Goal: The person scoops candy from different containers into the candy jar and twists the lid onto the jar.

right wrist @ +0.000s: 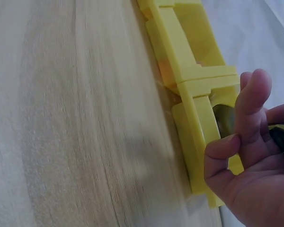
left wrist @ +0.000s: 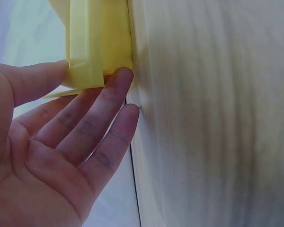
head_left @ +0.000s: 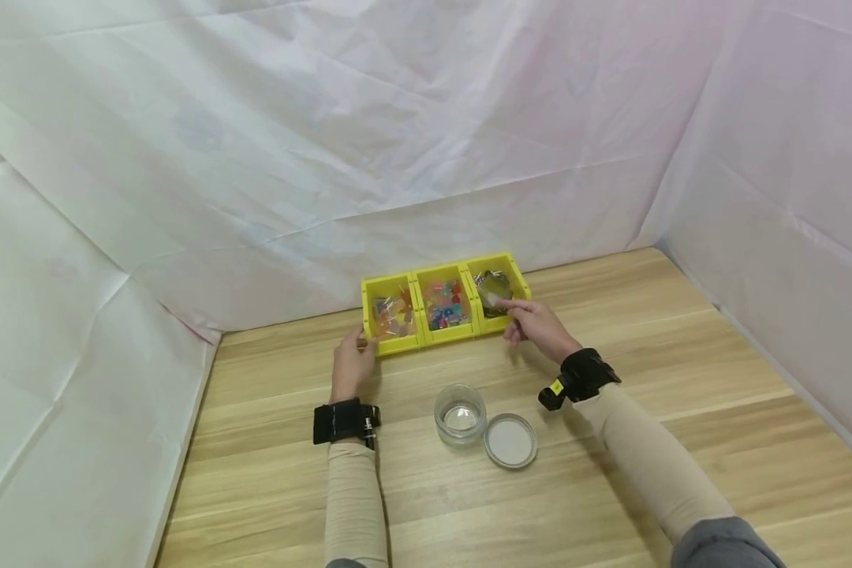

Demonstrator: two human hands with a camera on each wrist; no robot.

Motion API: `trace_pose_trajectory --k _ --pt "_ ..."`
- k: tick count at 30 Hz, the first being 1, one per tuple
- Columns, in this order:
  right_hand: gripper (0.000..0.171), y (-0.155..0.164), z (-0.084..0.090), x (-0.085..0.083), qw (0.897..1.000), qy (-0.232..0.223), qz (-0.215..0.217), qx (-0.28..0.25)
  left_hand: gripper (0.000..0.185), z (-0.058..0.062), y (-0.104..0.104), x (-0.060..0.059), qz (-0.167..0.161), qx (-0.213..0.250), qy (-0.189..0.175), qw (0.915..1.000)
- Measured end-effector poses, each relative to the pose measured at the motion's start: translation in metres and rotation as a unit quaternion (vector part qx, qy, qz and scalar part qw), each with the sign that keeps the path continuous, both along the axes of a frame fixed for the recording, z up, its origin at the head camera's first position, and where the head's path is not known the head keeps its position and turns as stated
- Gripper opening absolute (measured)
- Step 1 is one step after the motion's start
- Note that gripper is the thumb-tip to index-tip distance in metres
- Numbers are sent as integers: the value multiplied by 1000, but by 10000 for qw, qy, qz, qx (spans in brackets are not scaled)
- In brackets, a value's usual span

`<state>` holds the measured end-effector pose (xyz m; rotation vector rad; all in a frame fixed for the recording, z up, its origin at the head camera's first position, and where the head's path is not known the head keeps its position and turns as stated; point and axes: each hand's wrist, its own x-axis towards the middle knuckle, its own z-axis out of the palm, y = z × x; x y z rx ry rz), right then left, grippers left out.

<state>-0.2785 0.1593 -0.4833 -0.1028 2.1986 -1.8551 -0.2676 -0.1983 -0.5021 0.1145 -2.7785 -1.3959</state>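
Note:
A yellow three-compartment bin (head_left: 421,341) stands against the back sheet. My left hand (head_left: 352,365) grips its front left corner; in the left wrist view the thumb lies on one side of the yellow wall (left wrist: 87,42) and the fingers on the other. At the right compartment my right hand (head_left: 537,325) has its thumb and index finger at a clear plastic bag (head_left: 495,285) with dark contents. In the right wrist view a dark piece (right wrist: 283,138) shows between these fingers, partly hidden; the other fingers are bent in front of the compartment wall (right wrist: 199,137).
Small colourful pieces (head_left: 446,306) fill the middle compartment, and orange and clear ones (head_left: 394,314) the left. An uncovered clear jar (head_left: 460,414) stands on the wooden table (head_left: 255,473), its round lid (head_left: 510,441) lying beside it. White sheets (head_left: 397,118) close off the back and sides.

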Motion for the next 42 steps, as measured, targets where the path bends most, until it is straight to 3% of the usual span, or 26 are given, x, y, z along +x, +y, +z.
trace_pose_trajectory --k 8,21,37,42 --pt "41 3 1 -2 9998 -215 -24 44 44 0 0 0 -6 40 135 9999" --pt "43 11 29 0 9976 -530 45 433 43 -3 0 0 13 87 148 9999" --pt "42 9 45 9 9950 -492 -13 874 44 -2 -1 0 -2 88 -3 10000" --pt "42 8 43 7 9932 -417 73 1086 44 -2 -2 0 -10 122 14 9999"
